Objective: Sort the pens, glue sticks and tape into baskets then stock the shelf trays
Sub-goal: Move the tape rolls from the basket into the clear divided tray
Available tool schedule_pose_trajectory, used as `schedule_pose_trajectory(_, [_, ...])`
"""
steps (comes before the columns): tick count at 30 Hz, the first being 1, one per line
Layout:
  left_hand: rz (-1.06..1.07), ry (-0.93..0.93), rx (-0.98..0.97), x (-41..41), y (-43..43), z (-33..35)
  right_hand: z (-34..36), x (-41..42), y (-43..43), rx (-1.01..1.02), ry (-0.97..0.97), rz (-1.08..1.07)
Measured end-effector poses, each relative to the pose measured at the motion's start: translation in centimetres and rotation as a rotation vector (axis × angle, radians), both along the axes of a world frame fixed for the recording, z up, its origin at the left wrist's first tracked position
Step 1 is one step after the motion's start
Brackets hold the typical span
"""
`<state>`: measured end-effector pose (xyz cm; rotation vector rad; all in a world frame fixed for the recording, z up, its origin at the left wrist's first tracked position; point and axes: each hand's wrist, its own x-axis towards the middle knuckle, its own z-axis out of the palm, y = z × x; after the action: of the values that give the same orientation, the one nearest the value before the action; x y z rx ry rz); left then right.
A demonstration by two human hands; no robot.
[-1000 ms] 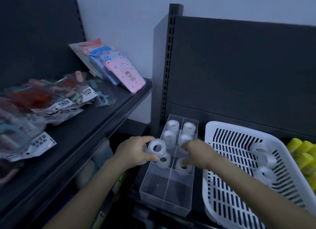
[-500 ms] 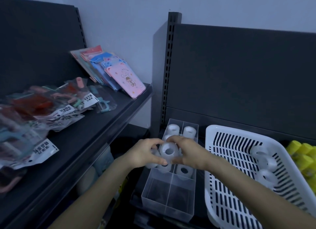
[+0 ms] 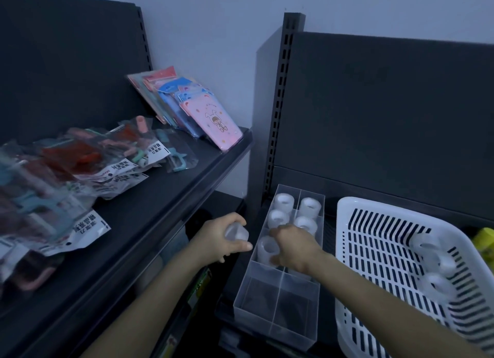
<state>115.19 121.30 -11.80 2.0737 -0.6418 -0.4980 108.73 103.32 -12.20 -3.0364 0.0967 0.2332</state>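
Clear plastic is catching what little light there is: a divided shelf tray (image 3: 278, 285) is sitting on the lower shelf, and the person is stocking it with tape rolls. From the head view, the only one, the right hand (image 3: 292, 246) is reaching down into the tray's middle section, fingers curled over something I cannot make out, just beside a roll (image 3: 268, 248) already standing there. The left hand (image 3: 223, 237) is hovering just left of the tray, pinching one tape roll (image 3: 236, 234) between thumb and fingers.

Judging by this, the sorting looks finished and shelf stocking is under way. The next move is calling for the held roll to be lowered upright into a free section without knocking its neighbours.

Counting: four rolls are filling the two back sections, one is showing in the middle, one is in the left hand, and about three are waiting in the white basket (image 3: 374, 250) beside the tray. The two nearest sections are standing empty
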Motion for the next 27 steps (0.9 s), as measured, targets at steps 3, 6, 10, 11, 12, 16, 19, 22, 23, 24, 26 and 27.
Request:
schedule_pose_trajectory(3, [-0.010,0.048,-0.017,0.0,0.0,0.2,-0.2,0.0,-0.2,-0.027,0.012,0.017])
schedule_pose_trajectory(6, [-0.048,0.046,-0.018,-0.1,-0.5,0.9,0.4,-0.3,-0.5,0.068,0.000,-0.012])
schedule_pose_trajectory(10, [-0.139,0.018,-0.019,-0.6,-2.3,2.0,3.0,-2.1,-2.8,0.199,-0.173,-0.104])
schedule_pose_trajectory(11, [-0.155,-0.006,0.001,-0.8,-3.1,2.2,3.6,-2.8,-3.7,0.221,-0.219,-0.151])
schedule_pose_trajectory(12, [-0.169,-0.046,0.037,-1.0,-4.0,2.2,4.0,-3.5,-4.7,0.243,-0.255,-0.201])
schedule_pose_trajectory(16, [-0.339,-0.253,0.213,-2.2,-8.1,1.9,4.4,-6.9,-7.7,0.258,-0.318,-0.357])
schedule_pose_trajectory(19, [-0.472,-0.353,0.379,-2.8,-10.6,1.7,4.0,-9.0,-8.8,0.259,-0.306,-0.418])
schedule_pose_trajectory(22, [-0.526,-0.476,0.542,-3.3,-11.8,1.2,3.4,-10.5,-9.8,0.274,-0.314,-0.449])
schedule_pose_trajectory(23, [-0.528,-0.511,0.583,-3.5,-12.0,1.0,3.2,-10.9,-10.1,0.274,-0.317,-0.451])
schedule_pose_trajectory(24, [-0.525,-0.543,0.610,-3.6,-12.1,0.8,3.1,-11.4,-10.4,0.267,-0.319,-0.448])
schedule_pose_trajectory(26, [-0.512,-0.575,0.628,-3.8,-12.4,0.4,2.9,-12.2,-11.1,0.249,-0.317,-0.441])
schedule_pose_trajectory(27, [-0.506,-0.579,0.636,-3.8,-12.5,0.3,2.8,-12.6,-11.6,0.247,-0.314,-0.437])
